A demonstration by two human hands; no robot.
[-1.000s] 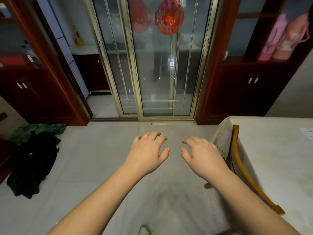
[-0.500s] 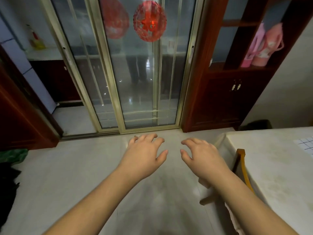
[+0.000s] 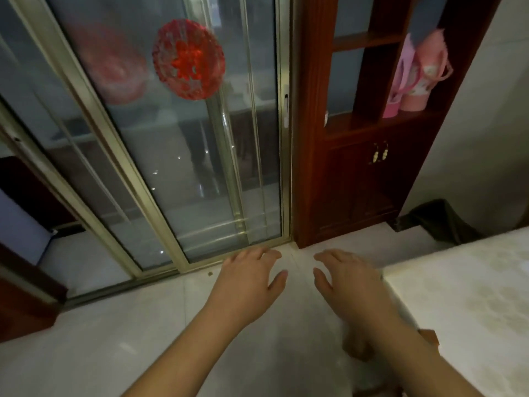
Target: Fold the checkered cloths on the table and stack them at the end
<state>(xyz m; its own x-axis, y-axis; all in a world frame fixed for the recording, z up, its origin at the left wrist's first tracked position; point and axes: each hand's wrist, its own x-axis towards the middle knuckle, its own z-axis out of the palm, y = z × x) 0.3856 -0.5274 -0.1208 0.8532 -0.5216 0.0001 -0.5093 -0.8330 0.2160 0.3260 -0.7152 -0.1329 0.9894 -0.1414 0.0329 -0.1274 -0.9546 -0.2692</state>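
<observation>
Head camera looks forward and down over two bare forearms reaching out above the pale tiled floor [image 3: 120, 333]. Both the left hand [image 3: 249, 282] and the right hand [image 3: 347, 282] hang palm down with fingers loosely spread and slightly bent, touching nothing and holding nothing; they seem held out in front simply in readiness, with the person apparently not yet squared up to the work surface. That surface, a table covered in a cream patterned tablecloth [image 3: 463, 296], enters from the right edge, and the right hand hovers just beside its near corner. No checkered cloth can be made out on the part of the table that shows, so the cloths to be folded are presumably further right, beyond the frame; by that judgement the folding has not begun. Ahead stands a sliding glass door with a pale gold metal frame [image 3: 160, 196] carrying a round red paper decoration [image 3: 189, 60], and to its right a dark reddish wooden cabinet [image 3: 355, 167] with a pink bottle-shaped item [image 3: 420, 73] on its open shelf, too blurred to identify. Below the right forearm a brown wooden chair part [image 3: 357, 346] is mostly hidden. A dark shape [image 3: 438, 222] by the wall is unclear.
</observation>
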